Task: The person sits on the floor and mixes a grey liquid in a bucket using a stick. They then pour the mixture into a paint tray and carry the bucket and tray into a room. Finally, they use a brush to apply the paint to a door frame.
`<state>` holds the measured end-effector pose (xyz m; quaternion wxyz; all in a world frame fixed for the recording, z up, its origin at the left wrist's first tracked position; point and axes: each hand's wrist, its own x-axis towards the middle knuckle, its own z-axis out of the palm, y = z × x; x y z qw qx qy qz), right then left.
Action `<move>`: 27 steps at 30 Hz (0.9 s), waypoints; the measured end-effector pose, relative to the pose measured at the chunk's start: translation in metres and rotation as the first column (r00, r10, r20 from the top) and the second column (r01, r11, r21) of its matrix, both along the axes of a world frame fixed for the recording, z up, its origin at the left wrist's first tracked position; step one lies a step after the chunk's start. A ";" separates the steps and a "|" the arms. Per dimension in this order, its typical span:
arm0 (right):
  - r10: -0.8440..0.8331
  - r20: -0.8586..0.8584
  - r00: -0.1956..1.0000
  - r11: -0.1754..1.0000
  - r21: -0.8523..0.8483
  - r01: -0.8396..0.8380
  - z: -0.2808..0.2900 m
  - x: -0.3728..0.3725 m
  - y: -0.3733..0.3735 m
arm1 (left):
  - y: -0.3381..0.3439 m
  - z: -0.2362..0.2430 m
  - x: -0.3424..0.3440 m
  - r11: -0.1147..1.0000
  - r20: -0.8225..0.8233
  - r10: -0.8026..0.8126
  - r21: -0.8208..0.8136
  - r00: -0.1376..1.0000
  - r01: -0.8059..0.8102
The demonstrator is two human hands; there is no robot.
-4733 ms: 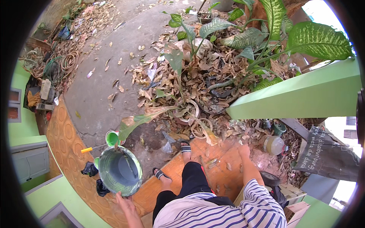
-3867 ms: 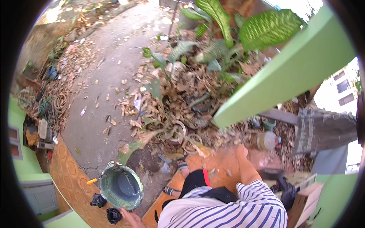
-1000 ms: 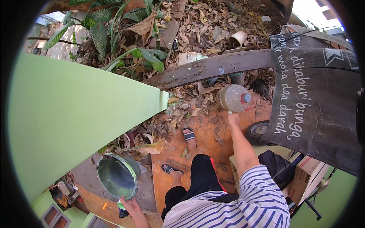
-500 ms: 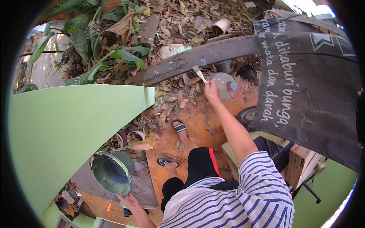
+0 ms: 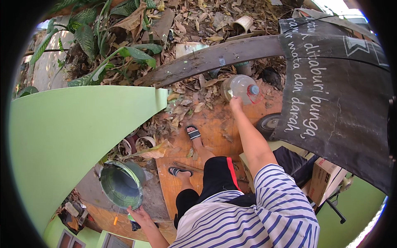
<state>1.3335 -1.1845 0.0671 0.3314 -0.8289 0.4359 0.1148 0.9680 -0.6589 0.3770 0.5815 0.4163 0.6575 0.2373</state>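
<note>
My right hand (image 5: 236,103) is closed around a pale paintbrush (image 5: 230,94), which is mostly hidden by the fingers and seen against a large clear water jug (image 5: 242,88) with a blue cap. Down at the lower left, my left hand (image 5: 140,216) grips the near rim of a green bucket (image 5: 123,184). The bucket's mouth tilts toward me, its inside smeared with pale green. A small green thing (image 5: 131,217) shows by my left fingers; its kind is unclear. An orange handle (image 5: 115,220) on a thin shaft hangs below the bucket's rim.
A light green wall (image 5: 74,140) fills the left side. A dark curved beam (image 5: 215,60) crosses the far side, with leaf litter behind it. A black lettered banner (image 5: 339,99) hangs at right, near a wheel (image 5: 271,122) and a cardboard box (image 5: 326,180). Tiled floor lies underfoot.
My right hand has moved down and slightly right, bringing the brush from near the beam to in front of the jug. My left hand stays at the bucket.
</note>
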 end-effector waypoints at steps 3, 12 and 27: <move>0.005 0.085 0.996 0.997 0.081 -0.011 0.009 0.027 0.034 | 0.004 0.013 -0.013 0.999 -0.030 0.039 0.023 0.999 -0.039; -0.001 0.351 0.936 0.994 0.099 -0.036 0.059 0.078 0.059 | -0.001 0.022 0.003 1.000 0.020 -0.011 -0.001 1.000 0.011; 0.140 0.181 0.973 0.989 -0.065 -0.130 0.039 0.021 0.010 | -0.007 0.019 0.020 1.000 -0.014 -0.004 -0.029 1.000 0.003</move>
